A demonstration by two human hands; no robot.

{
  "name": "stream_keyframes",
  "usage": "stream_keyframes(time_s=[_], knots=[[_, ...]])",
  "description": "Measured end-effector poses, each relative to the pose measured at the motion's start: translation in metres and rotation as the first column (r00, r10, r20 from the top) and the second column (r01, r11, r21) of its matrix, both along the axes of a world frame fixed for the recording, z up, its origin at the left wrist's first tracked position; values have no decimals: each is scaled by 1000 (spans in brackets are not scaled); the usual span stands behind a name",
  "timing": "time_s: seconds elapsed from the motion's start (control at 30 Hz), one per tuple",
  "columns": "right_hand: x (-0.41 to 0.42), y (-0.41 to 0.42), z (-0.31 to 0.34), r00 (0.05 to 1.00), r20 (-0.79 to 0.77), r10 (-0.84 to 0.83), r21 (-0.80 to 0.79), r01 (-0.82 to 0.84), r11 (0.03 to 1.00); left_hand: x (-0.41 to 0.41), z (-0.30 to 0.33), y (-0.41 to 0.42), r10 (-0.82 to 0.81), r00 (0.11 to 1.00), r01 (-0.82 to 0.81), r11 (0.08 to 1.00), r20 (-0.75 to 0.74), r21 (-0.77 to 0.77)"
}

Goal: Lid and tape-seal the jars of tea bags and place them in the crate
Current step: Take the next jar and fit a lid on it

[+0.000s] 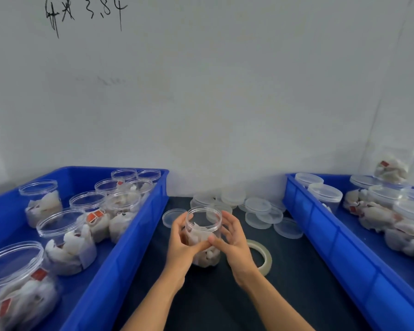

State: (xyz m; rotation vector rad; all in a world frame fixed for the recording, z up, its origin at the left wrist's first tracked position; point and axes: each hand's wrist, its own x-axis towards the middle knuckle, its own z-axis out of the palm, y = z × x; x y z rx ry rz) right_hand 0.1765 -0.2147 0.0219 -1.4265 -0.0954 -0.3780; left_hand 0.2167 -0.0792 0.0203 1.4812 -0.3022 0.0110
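Observation:
A clear plastic jar [203,225] with white tea bags inside stands upright on the dark table, without a lid. My left hand [180,240] wraps its left side and my right hand [232,237] cups its right side, thumbs meeting at the front. A roll of clear tape [263,256] lies flat just right of my right hand. Loose clear lids [258,206] are piled behind the jar, and one lid [172,217] lies to its left.
A blue crate [129,235] on the left holds several open jars of tea bags. A blue crate [320,235] on the right holds several lidded jars, some stacked. A white wall with black handwriting stands behind the table.

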Motion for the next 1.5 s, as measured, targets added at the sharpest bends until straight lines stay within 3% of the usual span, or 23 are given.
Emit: stream_keyframes(time_s=[0.17, 0.3, 0.37, 0.5, 0.7, 0.77, 0.87, 0.97, 1.17, 1.3, 1.43, 1.5], knots=[[7, -6, 5, 999, -42, -33, 41, 35, 999, 2, -11, 4, -71, 995, 78, 992, -69, 100], [28, -34, 14, 958, -151, -243, 127, 262, 957, 4, -26, 6, -77, 995, 87, 977, -56, 193], [42, -48, 13, 930, -192, -312, 21, 322, 946, 4, -31, 5, -63, 997, 69, 977, -35, 204], [78, -56, 0, 892, -269, -364, -299, 281, 912, 6, -36, 6, -50, 998, 53, 984, -24, 172], [127, -48, -13, 810, -252, -529, -647, 265, 714, 13, -32, 8, -80, 996, 80, 997, -37, -2], [137, -42, -16, 779, -257, -572, -703, 255, 664, 15, -32, 6, -67, 997, 66, 997, -43, -31], [145, -34, -19, 764, -269, -586, -666, 291, 686, 18, -33, 7, -42, 999, 40, 997, -31, -73], [151, -32, -25, 741, -203, -639, -785, 266, 559, 19, -35, 6, -26, 999, 24, 995, -24, -100], [147, -32, -22, 764, -102, -637, -832, 286, 475, 22, -39, 6, -17, 999, 13, 991, -33, -132], [133, -35, -4, 828, -93, -552, -735, 317, 599, 22, -37, 5, -7, 998, -3, 987, -65, -161], [95, -46, 16, 922, 30, -387, -592, 328, 736, 20, -33, 5, 12, 992, -37, 980, -129, -195], [68, -52, 19, 949, 60, -308, -591, 283, 756, 18, -32, 5, 25, 991, -50, 979, -129, -198]])
